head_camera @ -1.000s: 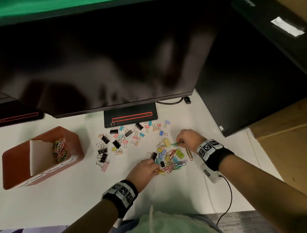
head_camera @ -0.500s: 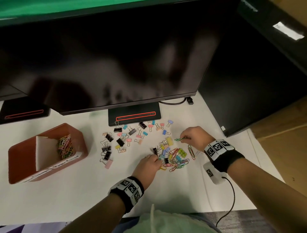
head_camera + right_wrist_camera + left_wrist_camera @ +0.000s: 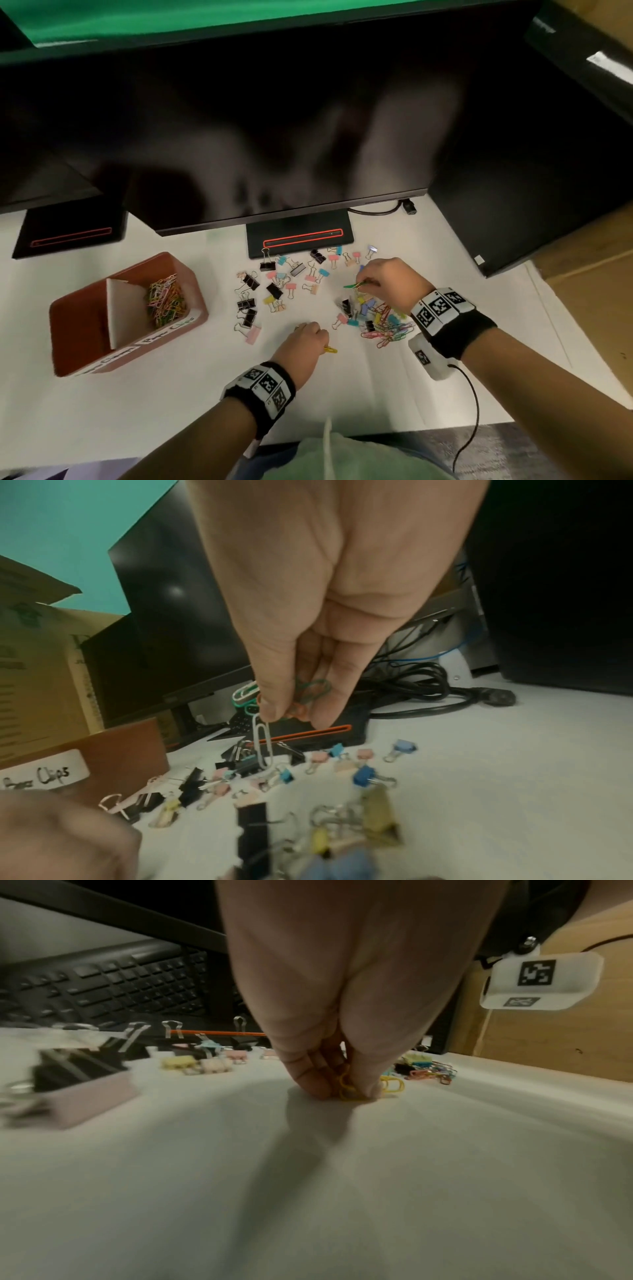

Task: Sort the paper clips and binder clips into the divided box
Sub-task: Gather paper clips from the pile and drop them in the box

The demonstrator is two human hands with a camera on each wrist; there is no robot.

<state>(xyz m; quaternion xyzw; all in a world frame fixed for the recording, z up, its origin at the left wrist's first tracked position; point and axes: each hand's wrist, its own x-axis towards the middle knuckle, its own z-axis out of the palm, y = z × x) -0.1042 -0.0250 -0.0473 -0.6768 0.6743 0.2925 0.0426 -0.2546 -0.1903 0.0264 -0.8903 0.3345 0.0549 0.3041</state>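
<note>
Down on the white tabletop (image 3: 171,411), a mixed heap of paper clips (image 3: 385,330) and small coloured binder clips lies just beside the right wrist, while a looser scatter of binder clips (image 3: 274,291) (black, pink, blue, yellow) spreads from the heap toward the monitor base (image 3: 299,238). The right hand (image 3: 390,282) hovers above the heap with thumb and fingers pinched on a small bunch of paper clips (image 3: 310,692), green and orange ones tangled together; a white clip (image 3: 263,744) dangles from the bunch, and a green-and-white one sticks out to the side. The left hand (image 3: 303,342) presses its fingertips (image 3: 313,1081) down on the tabletop, thumb and fingers closed round yellow paper clips (image 3: 390,1085), one of which pokes out beside the thumb. Well to the left sits the divided box (image 3: 85,346), reddish-brown with a white cardboard divider (image 3: 125,308); the right-hand compartment holds a pile of sorted paper clips (image 3: 166,303), and a handwritten label on the front wall ends in "Clips". Both wrists wear black bands with printed square markers. A dark monitor (image 3: 274,137) stands over the back of the table, a keyboard (image 3: 113,988) behind the clips.
</note>
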